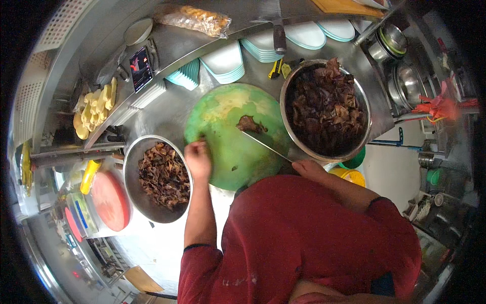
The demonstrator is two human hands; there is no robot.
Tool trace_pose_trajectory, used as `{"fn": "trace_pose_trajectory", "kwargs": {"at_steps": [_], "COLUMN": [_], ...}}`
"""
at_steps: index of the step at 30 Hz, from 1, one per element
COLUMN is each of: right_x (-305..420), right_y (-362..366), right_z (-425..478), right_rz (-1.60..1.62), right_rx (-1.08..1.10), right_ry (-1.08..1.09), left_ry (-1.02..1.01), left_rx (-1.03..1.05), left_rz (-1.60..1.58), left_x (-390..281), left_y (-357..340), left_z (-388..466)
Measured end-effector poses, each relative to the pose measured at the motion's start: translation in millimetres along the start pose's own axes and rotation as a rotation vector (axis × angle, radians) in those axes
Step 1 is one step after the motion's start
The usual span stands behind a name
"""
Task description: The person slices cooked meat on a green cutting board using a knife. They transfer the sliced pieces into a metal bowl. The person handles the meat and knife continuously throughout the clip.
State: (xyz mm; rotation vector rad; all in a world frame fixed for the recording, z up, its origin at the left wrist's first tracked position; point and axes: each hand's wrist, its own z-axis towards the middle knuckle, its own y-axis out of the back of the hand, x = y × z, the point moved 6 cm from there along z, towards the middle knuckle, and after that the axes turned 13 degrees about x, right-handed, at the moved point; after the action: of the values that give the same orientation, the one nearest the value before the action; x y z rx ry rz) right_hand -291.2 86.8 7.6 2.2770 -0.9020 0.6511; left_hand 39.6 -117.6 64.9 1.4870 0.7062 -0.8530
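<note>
My right hand (309, 169) grips a knife (267, 146), its handle hidden in my fist. The blade slants over a round green cutting board (228, 159), its tip beside a dark brown piece of what looks like wood ear fungus (248, 124). At the board's left edge is my left hand (198, 157), blurred, with fingers curled and a dark bit by the fingertips; whether it is held I cannot tell. Left of that hand, a metal bowl (131, 203) contains small fungus pieces (163, 174). A larger metal bowl (287, 131) at right is heaped with bigger pieces (326, 110).
White-and-turquoise plates (224, 64) stand in stacks behind the board. A cleaver (280, 40) rests on the shelf edge above, and a yellow box cutter (275, 69) lies below it. A phone (140, 69) leans at upper left. Pink round boards (110, 201) are at left.
</note>
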Motion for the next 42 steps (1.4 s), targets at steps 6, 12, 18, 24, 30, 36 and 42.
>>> {"fn": "trace_pose_trajectory", "kwargs": {"at_steps": [6, 12, 18, 24, 30, 36, 42], "right_x": [-9.5, -25.3, -29.1, -18.0, -2.5, 21.0, 15.2], "right_y": [-10.4, -7.0, -14.6, -14.8, -30.1, -3.5, -26.1], "right_z": [-12.0, 6.3, 5.7, 5.3, 39.2, -45.2, 3.3], "right_rz": [-0.03, 0.071, 0.068, 0.066, -0.013, 0.227, 0.225], "right_rx": [-0.034, -0.053, -0.023, -0.042, 0.055, -0.231, -0.311], "right_ry": [0.091, 0.014, -0.03, -0.095, 0.021, 0.333, 0.405], "left_ry": [0.029, 0.136, 0.123, 0.168, 0.129, -0.217, -0.002], "left_rx": [-0.382, 0.747, 0.824, 0.799, 1.112, 1.376, 1.487], "left_rz": [0.467, 0.475, 0.469, -0.047, -0.494, -0.115, -0.472], "left_x": [-9.7, 30.3, 43.8, 1.9, -134.4, -214.7, -326.9], "left_y": [100.7, -61.5, -82.3, -71.7, -132.8, -248.9, -269.8], "left_z": [-16.9, -78.0, -86.6, -70.1, -85.7, -140.2, -178.1]}}
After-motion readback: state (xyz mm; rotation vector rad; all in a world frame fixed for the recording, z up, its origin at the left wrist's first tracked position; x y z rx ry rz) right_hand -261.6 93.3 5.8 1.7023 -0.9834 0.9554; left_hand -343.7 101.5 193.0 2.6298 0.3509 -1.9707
